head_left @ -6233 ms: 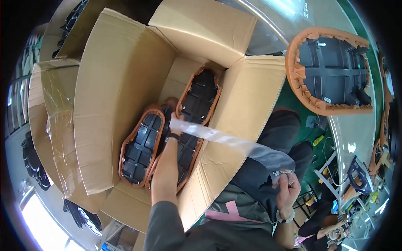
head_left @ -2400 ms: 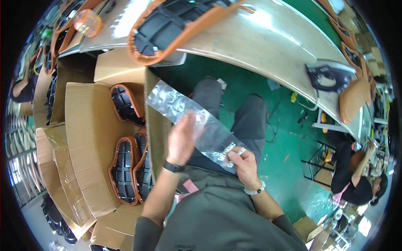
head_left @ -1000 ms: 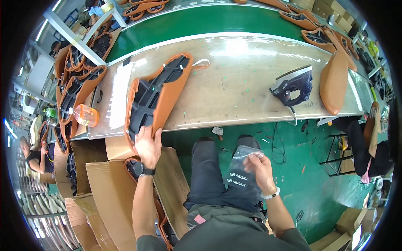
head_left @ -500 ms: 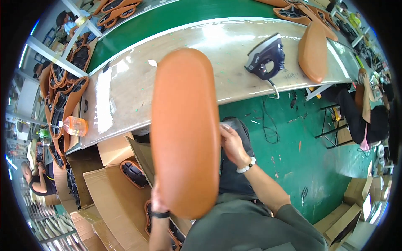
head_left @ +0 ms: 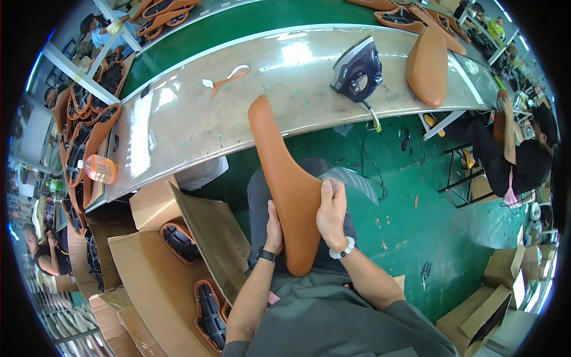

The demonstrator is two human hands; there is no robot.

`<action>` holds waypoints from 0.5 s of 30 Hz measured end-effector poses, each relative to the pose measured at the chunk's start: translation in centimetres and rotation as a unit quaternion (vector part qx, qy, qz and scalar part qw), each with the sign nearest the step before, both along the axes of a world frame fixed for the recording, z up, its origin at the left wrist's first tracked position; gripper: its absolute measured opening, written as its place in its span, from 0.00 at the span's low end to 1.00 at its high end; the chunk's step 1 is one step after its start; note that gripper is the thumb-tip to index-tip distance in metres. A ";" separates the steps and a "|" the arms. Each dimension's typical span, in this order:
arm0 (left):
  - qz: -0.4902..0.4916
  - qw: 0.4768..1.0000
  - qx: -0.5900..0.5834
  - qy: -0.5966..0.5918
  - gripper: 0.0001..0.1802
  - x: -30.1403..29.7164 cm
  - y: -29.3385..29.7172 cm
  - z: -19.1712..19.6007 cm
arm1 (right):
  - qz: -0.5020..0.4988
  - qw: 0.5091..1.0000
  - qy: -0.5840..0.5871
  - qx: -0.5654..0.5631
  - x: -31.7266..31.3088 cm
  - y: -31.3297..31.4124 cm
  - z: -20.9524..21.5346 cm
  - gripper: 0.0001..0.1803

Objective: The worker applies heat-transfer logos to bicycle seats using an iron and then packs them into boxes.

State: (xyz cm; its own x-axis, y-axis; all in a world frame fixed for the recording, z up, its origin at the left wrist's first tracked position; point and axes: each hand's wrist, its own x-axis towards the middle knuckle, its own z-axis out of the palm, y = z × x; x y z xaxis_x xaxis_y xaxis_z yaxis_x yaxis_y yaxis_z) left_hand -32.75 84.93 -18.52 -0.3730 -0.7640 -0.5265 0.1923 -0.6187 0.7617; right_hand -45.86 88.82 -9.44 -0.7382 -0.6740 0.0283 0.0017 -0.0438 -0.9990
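Between my two hands a long orange-brown seat cushion (head_left: 291, 196) is turned on its side, its curved profile toward me. Its narrow end reaches up to the table's near edge. My left hand (head_left: 274, 229) presses flat along its left side, low down, fingers partly hidden. My right hand (head_left: 332, 213) grips the bulging right side, thumb on top. Behind the right hand, a translucent plastic sheet (head_left: 354, 183) sticks out. On the table (head_left: 196, 125), a clothes iron (head_left: 358, 71) rests right of centre, with another brown seat cushion (head_left: 428, 66) beyond it.
Open cardboard boxes (head_left: 148, 268) at my left contain seats with black undersides (head_left: 211, 312). A thin brown strip (head_left: 228, 80) lies on the table. A bottle (head_left: 98, 169) stands at the left end. Another person (head_left: 517, 160) sits at the right. More boxes (head_left: 485, 303) lie on the green floor.
The seat cushion has rolled from its broad top face onto its side and come down closer to my lap. My right hand now grips its side. The table strip has come into view.
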 end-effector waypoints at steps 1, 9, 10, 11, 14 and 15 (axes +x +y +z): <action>-0.005 0.999 0.013 0.032 0.43 -0.2 0.1 -0.3 | 0.013 0.999 -0.031 -0.001 -0.7 0.1 -0.1 0.16; 0.046 0.960 -0.197 -0.193 0.38 -0.9 0.0 -0.4 | -0.033 0.992 0.113 -0.043 -6.2 -0.5 6.0 0.12; 0.047 0.917 -0.259 -0.299 0.37 -0.9 -0.3 0.8 | -0.030 0.982 0.172 -0.073 -6.2 -0.4 6.9 0.11; 0.085 0.903 -0.325 -0.268 0.37 -0.5 -0.8 2.3 | -0.016 0.975 0.205 -0.080 -5.7 -0.1 7.6 0.10; 0.066 0.989 -0.062 0.114 0.40 2.7 -3.7 8.5 | 0.371 0.757 0.506 -0.184 -4.5 1.2 8.4 0.23; -0.026 0.982 -0.100 0.156 0.44 3.6 -4.5 10.4 | 0.376 0.753 0.517 -0.158 -4.7 1.5 8.3 0.22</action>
State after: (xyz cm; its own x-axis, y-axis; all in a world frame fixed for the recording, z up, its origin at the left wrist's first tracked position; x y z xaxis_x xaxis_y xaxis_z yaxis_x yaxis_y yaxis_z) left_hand -29.15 80.41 -8.07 -0.5327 -0.8167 -0.2220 0.4076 -0.4775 0.7784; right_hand -50.51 90.27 -1.11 0.3756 -0.7297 0.5714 -0.6267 -0.6542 -0.4235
